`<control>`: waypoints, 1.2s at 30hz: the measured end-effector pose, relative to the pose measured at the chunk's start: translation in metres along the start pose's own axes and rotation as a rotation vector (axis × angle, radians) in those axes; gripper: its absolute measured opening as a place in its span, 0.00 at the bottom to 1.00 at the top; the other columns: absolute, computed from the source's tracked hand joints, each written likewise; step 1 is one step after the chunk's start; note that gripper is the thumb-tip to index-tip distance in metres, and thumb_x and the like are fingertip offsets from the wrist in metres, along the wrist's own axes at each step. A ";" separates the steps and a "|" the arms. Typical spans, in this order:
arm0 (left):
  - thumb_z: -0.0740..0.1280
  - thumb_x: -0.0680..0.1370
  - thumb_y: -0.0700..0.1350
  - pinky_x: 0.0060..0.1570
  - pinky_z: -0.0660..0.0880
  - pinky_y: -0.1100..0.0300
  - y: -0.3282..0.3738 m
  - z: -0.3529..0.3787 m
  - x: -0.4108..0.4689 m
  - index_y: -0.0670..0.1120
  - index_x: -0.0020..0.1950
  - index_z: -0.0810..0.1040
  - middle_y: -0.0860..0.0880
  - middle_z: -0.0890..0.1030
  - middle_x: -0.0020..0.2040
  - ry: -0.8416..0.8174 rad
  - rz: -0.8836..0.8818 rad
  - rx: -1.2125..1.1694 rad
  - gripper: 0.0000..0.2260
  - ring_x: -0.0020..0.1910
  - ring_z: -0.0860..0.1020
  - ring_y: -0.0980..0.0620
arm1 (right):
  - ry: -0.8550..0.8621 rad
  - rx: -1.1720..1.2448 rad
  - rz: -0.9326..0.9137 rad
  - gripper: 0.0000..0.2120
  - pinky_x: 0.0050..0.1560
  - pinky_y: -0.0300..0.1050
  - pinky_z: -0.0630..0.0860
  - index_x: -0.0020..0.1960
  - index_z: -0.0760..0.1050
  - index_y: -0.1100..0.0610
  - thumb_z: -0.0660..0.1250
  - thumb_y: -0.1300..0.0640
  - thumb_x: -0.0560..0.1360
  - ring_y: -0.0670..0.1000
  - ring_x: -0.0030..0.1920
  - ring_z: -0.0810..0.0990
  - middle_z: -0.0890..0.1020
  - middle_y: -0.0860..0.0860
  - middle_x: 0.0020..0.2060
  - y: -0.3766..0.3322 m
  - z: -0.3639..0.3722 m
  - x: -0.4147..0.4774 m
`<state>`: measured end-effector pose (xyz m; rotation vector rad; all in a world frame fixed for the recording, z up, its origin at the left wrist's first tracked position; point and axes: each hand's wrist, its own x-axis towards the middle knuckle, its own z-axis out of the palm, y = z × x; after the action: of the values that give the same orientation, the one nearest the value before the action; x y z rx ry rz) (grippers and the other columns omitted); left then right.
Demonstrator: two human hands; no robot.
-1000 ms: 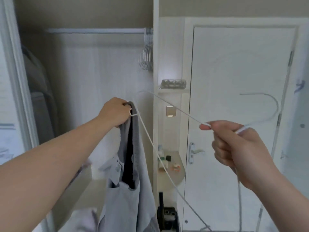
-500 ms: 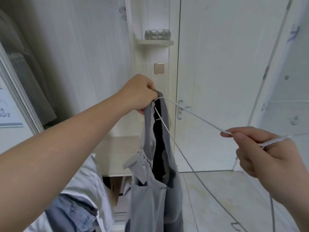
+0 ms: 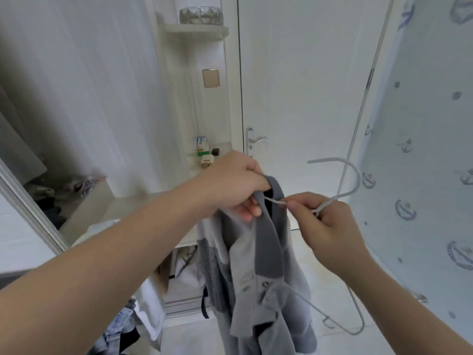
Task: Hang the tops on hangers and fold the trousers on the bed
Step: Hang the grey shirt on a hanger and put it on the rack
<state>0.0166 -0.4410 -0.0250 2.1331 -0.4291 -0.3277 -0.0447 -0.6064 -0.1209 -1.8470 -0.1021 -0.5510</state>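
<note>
A grey polo top (image 3: 258,272) with a darker collar hangs in front of me. My left hand (image 3: 238,185) grips it at the collar and shoulder. My right hand (image 3: 325,221) pinches a white wire hanger (image 3: 354,180) near its neck, just right of the collar. One hanger arm runs into the neck opening; the hook curves up to the right. The lower hanger bar (image 3: 355,326) pokes out below the top at the right. Jeans and other clothes (image 3: 120,331) lie at the lower left.
An open wardrobe (image 3: 84,98) stands on the left with a side shelf (image 3: 197,29) carrying a glass dish. A white door (image 3: 294,85) with a handle is straight ahead. A patterned wall (image 3: 422,149) closes the right side. Pale floor lies below.
The view has tilted down. My right hand moved left, close to my left hand, and the hanger arm slid further into the top's neck opening.
</note>
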 end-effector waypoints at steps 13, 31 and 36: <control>0.63 0.82 0.52 0.46 0.73 0.59 -0.042 0.020 -0.005 0.49 0.51 0.85 0.53 0.80 0.41 0.052 0.564 0.624 0.12 0.42 0.77 0.56 | -0.051 0.263 0.007 0.15 0.29 0.29 0.64 0.40 0.81 0.57 0.63 0.69 0.80 0.41 0.24 0.70 0.73 0.40 0.21 0.022 0.017 -0.018; 0.63 0.82 0.52 0.34 0.67 0.58 -0.156 0.041 -0.011 0.51 0.40 0.71 0.56 0.72 0.30 0.237 0.333 0.439 0.12 0.31 0.72 0.55 | 0.085 -0.108 -0.157 0.11 0.48 0.41 0.74 0.54 0.78 0.56 0.58 0.55 0.80 0.46 0.48 0.80 0.82 0.48 0.48 0.077 0.019 -0.010; 0.67 0.81 0.47 0.32 0.64 0.64 -0.177 0.057 -0.035 0.44 0.35 0.66 0.50 0.68 0.29 0.477 0.199 0.181 0.18 0.29 0.68 0.53 | -0.362 -0.080 0.031 0.16 0.56 0.40 0.75 0.65 0.74 0.47 0.66 0.56 0.78 0.43 0.57 0.79 0.81 0.40 0.56 0.110 0.058 -0.067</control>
<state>-0.0055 -0.3747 -0.2014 2.2288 -0.3948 0.3416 -0.0484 -0.5782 -0.2597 -2.0077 -0.2963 -0.1960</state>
